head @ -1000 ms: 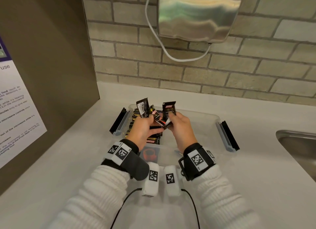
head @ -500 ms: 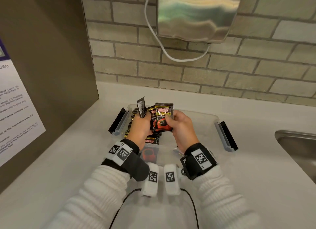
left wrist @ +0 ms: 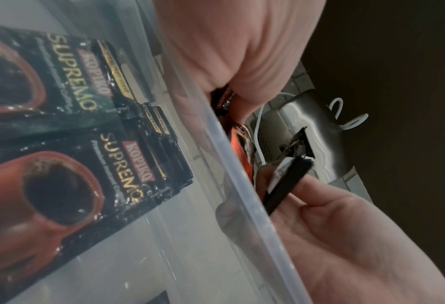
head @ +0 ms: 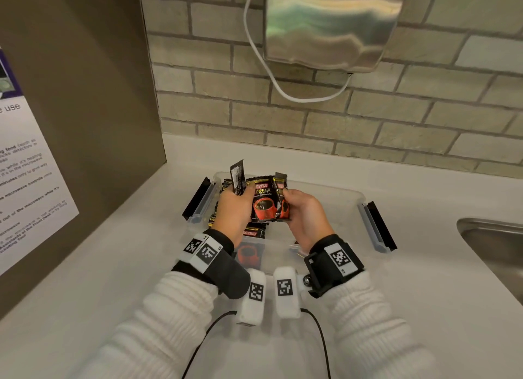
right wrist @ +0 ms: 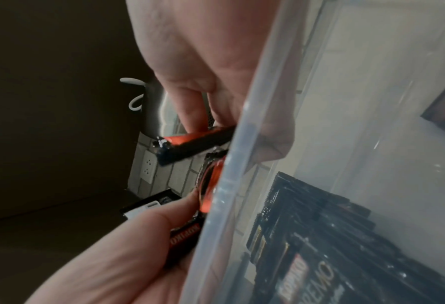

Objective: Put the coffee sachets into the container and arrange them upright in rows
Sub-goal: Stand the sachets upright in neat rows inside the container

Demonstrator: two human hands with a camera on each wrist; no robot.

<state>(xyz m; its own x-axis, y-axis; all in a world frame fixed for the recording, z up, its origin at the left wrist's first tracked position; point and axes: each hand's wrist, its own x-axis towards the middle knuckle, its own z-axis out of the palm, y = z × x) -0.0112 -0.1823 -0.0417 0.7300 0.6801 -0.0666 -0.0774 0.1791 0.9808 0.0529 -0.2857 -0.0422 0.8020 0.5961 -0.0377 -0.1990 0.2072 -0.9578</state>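
I read "KOPIKO" in a red panel and "SUPREMO" in gold on the front sachet [head: 263,201], above a red cup of black coffee. The same two words show on the sachets in the box [left wrist: 107,162], seen through its clear wall in the left wrist view. A poster [head: 27,177] on the left panel carries small print; I make out "use", "food" and "microwave" only.

My left hand [head: 235,208] is curled round a small bunch of sachets: the front sachet stands upright with its face toward me, and a narrow one [head: 237,177] sticks up edge-on above the knuckles. My right hand [head: 304,217] pinches another sachet [head: 281,197] by thumb and fingers, edge-on and touching the right side of the front sachet. Both hands hover over the left half of the box [head: 334,208], above its rim.

The box sits on a white counter [head: 424,265] with black latches [head: 379,225] folded out at each short end. Its filled rows [head: 226,184] stand along the left end, under my left hand; a few sachets lie flat near the front wall [head: 249,254]. The right half of the box shows bare floor. A sink [head: 495,245] edge lies well right of the box, the brown panel well left, and a steel dispenser [head: 331,24] hangs on the brick wall behind.
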